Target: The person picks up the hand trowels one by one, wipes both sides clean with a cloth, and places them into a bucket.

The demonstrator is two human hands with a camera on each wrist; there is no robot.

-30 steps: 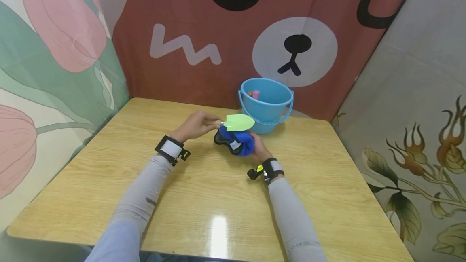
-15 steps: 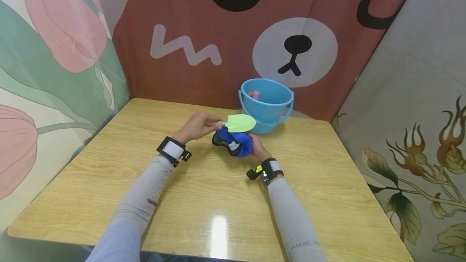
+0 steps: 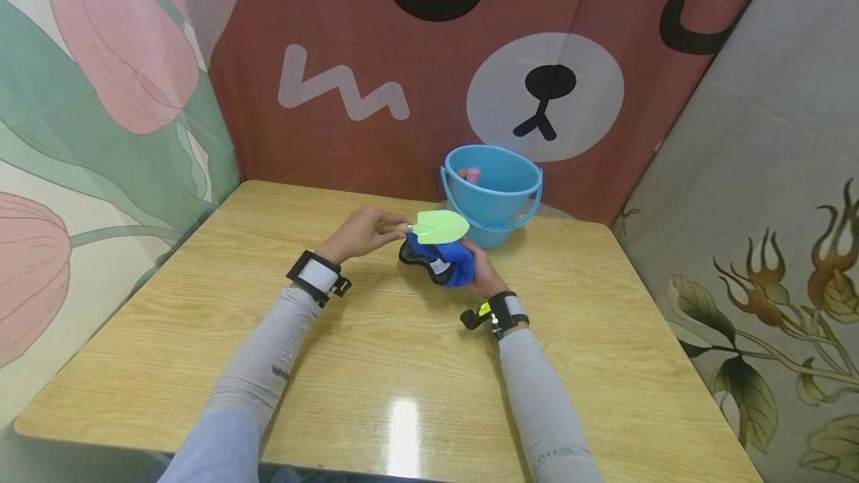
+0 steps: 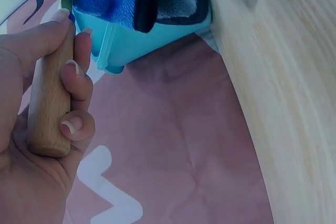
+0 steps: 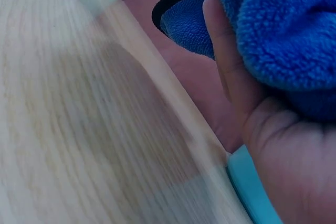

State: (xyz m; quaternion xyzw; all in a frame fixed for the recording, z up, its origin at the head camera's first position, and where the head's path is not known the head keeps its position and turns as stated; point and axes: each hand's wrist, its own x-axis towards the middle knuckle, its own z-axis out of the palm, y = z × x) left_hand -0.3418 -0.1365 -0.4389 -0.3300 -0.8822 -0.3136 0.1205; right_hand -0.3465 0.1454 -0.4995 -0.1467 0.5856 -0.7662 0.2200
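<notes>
My left hand (image 3: 362,232) grips the wooden handle (image 4: 51,90) of a small trowel, its fingers curled round it in the left wrist view. The trowel's light green blade (image 3: 441,226) points right, roughly level above the table. Just under the blade, my right hand (image 3: 485,271) holds a bunched blue cloth (image 3: 461,265) with black edging and a white label. In the right wrist view the thumb lies along the fluffy fabric (image 5: 289,30), while the other fingers are hidden behind it. The cloth overlaps the underside of the blade in the head view.
A light blue bucket (image 3: 493,203) with a handle stands at the back of the wooden table (image 3: 322,393), right behind the blade. Inside it show a pink piece (image 3: 473,175) and an orange one. A brown bear-print curtain (image 3: 335,147) hangs along the table's back edge.
The right hand and blue cloth shift slightly left, then back to the right under the blade. The trowel moves a little right and returns. Both holds stay the same.
</notes>
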